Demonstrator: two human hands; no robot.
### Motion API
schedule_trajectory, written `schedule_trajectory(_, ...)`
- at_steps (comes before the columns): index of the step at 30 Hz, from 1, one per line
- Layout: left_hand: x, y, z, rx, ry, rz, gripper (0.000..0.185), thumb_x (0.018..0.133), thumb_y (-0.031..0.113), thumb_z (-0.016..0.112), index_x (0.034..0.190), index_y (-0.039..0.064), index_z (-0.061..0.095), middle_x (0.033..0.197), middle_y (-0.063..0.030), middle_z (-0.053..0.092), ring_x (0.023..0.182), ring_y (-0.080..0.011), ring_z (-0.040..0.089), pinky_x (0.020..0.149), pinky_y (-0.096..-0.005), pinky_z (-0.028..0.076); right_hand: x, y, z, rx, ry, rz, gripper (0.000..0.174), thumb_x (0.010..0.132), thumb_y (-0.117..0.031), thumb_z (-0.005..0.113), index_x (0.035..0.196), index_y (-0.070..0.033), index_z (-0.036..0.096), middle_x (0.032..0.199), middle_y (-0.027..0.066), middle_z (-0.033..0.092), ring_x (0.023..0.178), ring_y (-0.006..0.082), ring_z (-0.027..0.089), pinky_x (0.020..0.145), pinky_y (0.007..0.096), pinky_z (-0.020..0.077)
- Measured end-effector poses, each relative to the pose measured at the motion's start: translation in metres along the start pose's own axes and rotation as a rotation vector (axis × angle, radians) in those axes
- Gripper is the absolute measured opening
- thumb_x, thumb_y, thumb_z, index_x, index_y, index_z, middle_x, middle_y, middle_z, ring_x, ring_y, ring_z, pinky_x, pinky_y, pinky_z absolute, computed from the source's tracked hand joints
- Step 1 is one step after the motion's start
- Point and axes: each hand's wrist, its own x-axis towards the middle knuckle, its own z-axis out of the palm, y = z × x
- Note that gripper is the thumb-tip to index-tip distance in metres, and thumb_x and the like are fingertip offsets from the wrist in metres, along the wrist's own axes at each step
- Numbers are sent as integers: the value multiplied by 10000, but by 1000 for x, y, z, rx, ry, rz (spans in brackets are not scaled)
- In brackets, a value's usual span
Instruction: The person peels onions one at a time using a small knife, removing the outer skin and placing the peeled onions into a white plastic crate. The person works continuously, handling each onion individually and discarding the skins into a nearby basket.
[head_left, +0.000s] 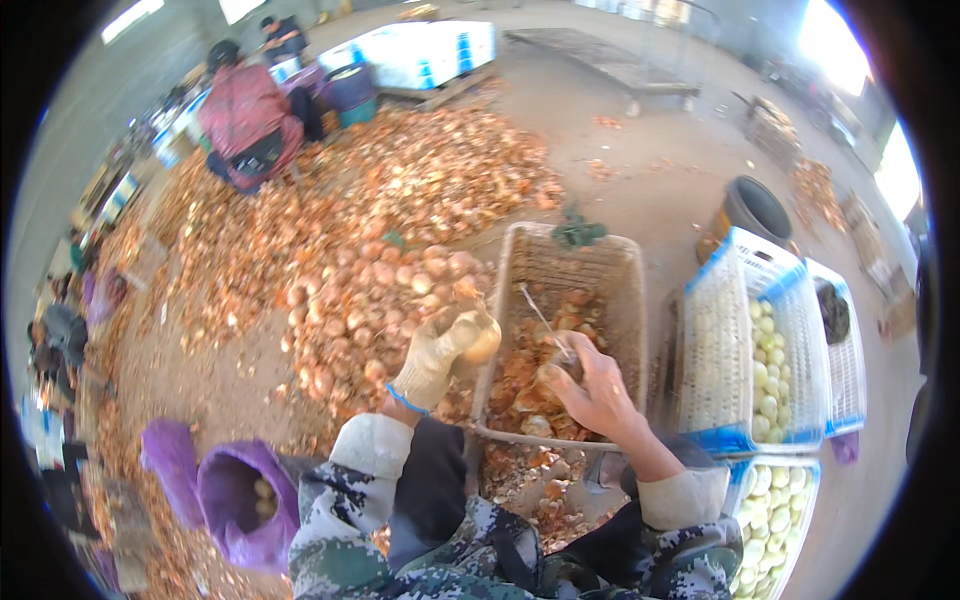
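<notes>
My left hand (439, 352), in a cream knitted glove with a blue cuff edge, holds an onion (484, 341) with loose dry skin at its top. My bare right hand (592, 382) grips a thin-bladed knife (536, 306), its blade pointing up and to the left over a plastic crate (641, 300). Onion skins (525, 375) lie inside that crate, and a green leafy scrap (577, 230) hangs on its far rim. Beyond my left hand spreads a heap of unpeeled onions (352, 315).
White and blue crates (712, 337) of peeled onions stand at the right, near a dark bucket (757, 206). Purple mesh sacks (247, 540) are at lower left. A person in a red top (244, 112) sits beyond the skin pile (450, 165); a flat cart (600, 60) stands farther back.
</notes>
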Motion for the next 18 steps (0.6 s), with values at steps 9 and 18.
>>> schedule_trajectory(9,2,-57,65,-41,-314,-366,808,692,-12,820,1413,-13,458,1230,-81,630,1058,-170,634,887,-317,543,-20,45,-17,121,55,168,379,900,-280,681,1158,-21,578,878,219,677,809,409,665,712,460,503)
schedule_trajectory(18,1,-61,53,119,-207,-329,789,646,-32,857,1352,-10,504,1203,-75,631,1077,-144,604,931,-293,511,-56,57,-34,-131,-107,-44,353,1021,-347,495,909,-31,606,654,172,578,591,401,580,556,419,471)
